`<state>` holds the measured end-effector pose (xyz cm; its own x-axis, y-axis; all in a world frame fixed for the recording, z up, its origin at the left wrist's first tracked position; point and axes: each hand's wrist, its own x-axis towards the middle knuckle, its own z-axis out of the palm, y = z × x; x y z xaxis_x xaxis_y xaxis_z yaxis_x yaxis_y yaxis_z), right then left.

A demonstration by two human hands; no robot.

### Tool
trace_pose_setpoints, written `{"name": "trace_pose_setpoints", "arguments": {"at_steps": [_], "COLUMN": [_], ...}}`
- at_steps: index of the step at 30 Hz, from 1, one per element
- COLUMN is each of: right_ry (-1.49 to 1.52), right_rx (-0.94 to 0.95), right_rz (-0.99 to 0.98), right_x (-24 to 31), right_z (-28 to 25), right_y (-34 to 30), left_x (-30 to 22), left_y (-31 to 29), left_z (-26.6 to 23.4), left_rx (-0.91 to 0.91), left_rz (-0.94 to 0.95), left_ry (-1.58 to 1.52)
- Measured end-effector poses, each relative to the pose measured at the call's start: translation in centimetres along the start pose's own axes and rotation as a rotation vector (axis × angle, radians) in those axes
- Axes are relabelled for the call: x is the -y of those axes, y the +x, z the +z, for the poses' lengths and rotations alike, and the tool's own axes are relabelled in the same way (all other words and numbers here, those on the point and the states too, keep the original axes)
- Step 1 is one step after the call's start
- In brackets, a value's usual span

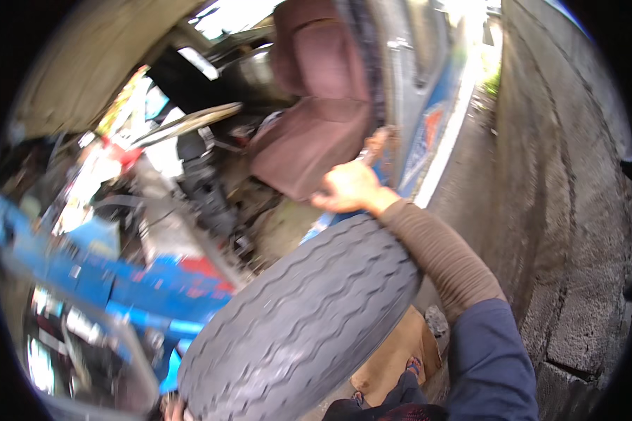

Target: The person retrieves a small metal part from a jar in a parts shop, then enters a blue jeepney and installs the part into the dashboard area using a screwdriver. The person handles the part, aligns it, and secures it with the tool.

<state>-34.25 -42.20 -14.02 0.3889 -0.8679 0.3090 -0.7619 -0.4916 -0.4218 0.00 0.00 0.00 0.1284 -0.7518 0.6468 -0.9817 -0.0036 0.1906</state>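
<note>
A battered blue vehicle body (130, 284), patched with red, spreads across the left. At the near left, the left hand (173, 408) shows only partly, its fingers beside the near end of a worn black tyre (298, 319); its grip cannot be made out. The tyre fills the near middle, tilted, its zigzag tread facing up, running from the left hand on the near left to the right hand (351, 188) on the far right. Beyond it, inside the cab, stands a faded reddish seat (323, 137). The right hand lies just past the tyre's far end, fingers curled, though blur hides whether they hold anything. Its arm, in a brown ribbed sleeve (439, 256), reaches from the near right along the tyre's right side, above a cardboard sheet (393, 347). A rough grey wall (569, 231) lines the right.
</note>
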Motion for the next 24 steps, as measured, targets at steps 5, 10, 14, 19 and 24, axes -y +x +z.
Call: {"name": "trace_pose_setpoints", "arguments": {"at_steps": [5, 10, 14, 19, 24], "right_ry": [0.332, 0.501, 0.785, 0.923, 1.358], "right_rx": [-0.107, -0.195, -0.468, -0.931, -0.432], "right_rz": [0.092, 0.049, 0.306, -0.055, -0.488], "right_x": [3.9, 4.7, 5.9, 17.6, 46.2], "right_z": [-2.1, -4.7, -8.7, -10.7, -1.6], "right_y": [-2.4, -7.0, -14.0, -27.9, -35.8], "left_x": [0.3, 1.4, 5.7, 16.9, 35.9], "left_y": [-2.5, -2.4, -4.1, -10.7, -17.8], "left_z": [-2.3, -3.8, -5.3, -5.9, -7.2], "left_rx": [0.034, 0.061, 0.183, 0.185, 0.465], "left_rz": [-0.080, 0.009, 0.159, 0.099, -0.326], "left_ry": [-0.042, -0.217, -0.566, -1.021, -1.111]}}
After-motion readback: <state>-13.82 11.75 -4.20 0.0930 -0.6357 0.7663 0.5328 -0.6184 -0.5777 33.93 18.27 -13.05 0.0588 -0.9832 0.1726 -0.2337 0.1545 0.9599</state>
